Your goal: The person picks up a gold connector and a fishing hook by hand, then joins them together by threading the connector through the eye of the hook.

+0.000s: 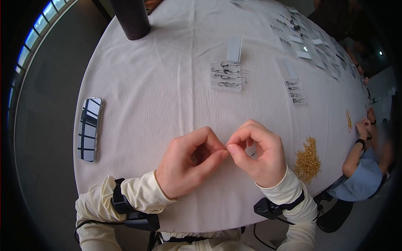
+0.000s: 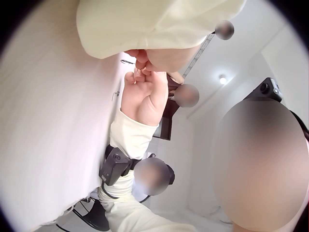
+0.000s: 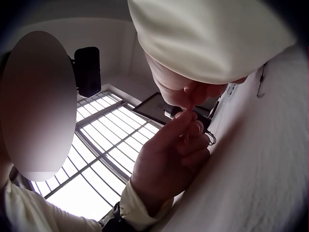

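In the head view my left hand [image 1: 186,163] and right hand [image 1: 261,152] meet fingertip to fingertip above the white cloth. Thumb and forefinger of each hand pinch at one spot, around a thin item almost wholly covered by the fingertips; I cannot tell its kind. The right wrist view shows the left hand [image 3: 166,162] with its other fingers curled in below the pinch. Seen from the left wrist, the right hand [image 2: 142,99] reaches up to the left fingertips. A dark hook [image 2: 116,95] lies on the cloth near the right hand.
Beyond the hands stand a clear box [image 1: 226,85] of dark hooks and a second box [image 1: 296,93]. A gold heap [image 1: 307,163] of small metal pieces lies right, a phone [image 1: 89,129] left, a dark cylinder [image 1: 132,21] at the back. Another person's hand [image 1: 363,127] works at right.
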Motion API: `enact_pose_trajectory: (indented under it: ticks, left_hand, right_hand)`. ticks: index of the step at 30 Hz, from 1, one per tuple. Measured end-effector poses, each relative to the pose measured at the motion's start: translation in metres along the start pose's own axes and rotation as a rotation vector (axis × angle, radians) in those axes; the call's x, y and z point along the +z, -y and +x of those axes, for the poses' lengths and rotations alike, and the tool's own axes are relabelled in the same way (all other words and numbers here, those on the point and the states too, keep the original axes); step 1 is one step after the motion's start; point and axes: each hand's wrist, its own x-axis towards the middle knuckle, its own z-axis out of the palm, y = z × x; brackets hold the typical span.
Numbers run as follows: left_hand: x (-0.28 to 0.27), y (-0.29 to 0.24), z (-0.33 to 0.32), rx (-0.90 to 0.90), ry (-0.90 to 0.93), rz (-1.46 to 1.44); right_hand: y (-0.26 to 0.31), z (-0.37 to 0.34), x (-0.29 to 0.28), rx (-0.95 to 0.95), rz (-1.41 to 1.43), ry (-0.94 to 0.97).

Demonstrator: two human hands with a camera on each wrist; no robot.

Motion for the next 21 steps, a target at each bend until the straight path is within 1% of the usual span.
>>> enact_pose_trajectory:
  ticks: [3,5,8,15,17,21]
  left_hand:
    - [0.0005,0.0028,0.0003,0.021,-0.008,-0.01]
    - [0.0019,0.0057,0.0005,0.063,-0.053,0.009]
    - [0.0017,0.0016,0.0001,0.061,-0.033,0.058]
    - [0.0009,0.0041,0.0003,0.035,-0.011,0.009]
    - [0.0026,0.0102,0.0014,0.091,-0.037,-0.132]
    - [0.0026,0.0081,0.0014,0.095,-0.042,-0.218]
  right_hand:
    - [0.0028,0.0011,-0.0004,-0.014,0.02,-0.012]
    - [0.0046,0.0019,0.0011,-0.041,0.005,-0.024]
    - [0.0028,0.0006,0.0019,-0.027,-0.019,-0.016]
    - [0.0017,0.0014,0.0013,-0.034,-0.043,-0.015]
    - [0.0021,0.0017,0.0011,-0.049,-0.051,-0.024]
    - [0.001,0.0012,0.0005,-0.059,-0.052,-0.014]
